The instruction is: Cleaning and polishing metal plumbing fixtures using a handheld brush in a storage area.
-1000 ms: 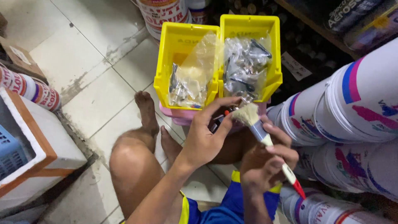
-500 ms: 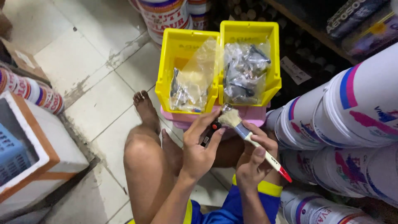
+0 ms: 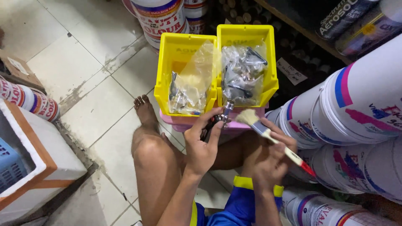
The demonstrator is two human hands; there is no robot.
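The person sits on the tiled floor (image 3: 75,71) and holds a small metal fitting (image 3: 222,117) in the left hand (image 3: 203,144). The fingers of this hand are closed around its dark lower part, and the shiny end points up to 12 o'clock. The right hand (image 3: 272,161) grips a paint brush (image 3: 272,140) by the handle; the pale bristles lie at 3 o'clock of the fitting, just beside it, and the red end of the handle points to 4 o'clock.

At 12 o'clock of the hands stand two yellow bins (image 3: 186,46) side by side on a pink tray (image 3: 184,124). Each bin holds a clear plastic bag with more metal parts. At 3 o'clock lie white paint buckets (image 3: 360,100) on their sides, and at 9 o'clock is a white foam box (image 3: 37,155).

To brush well, it seems best that the left hand keeps the fitting steady and turns it slowly, so that the bristles reach every side. The strokes should probably be light and go away from the open bins, so the dust does not fall on the parts there. A firmer pinch low on the fitting may help, because the piece is small and can slip.
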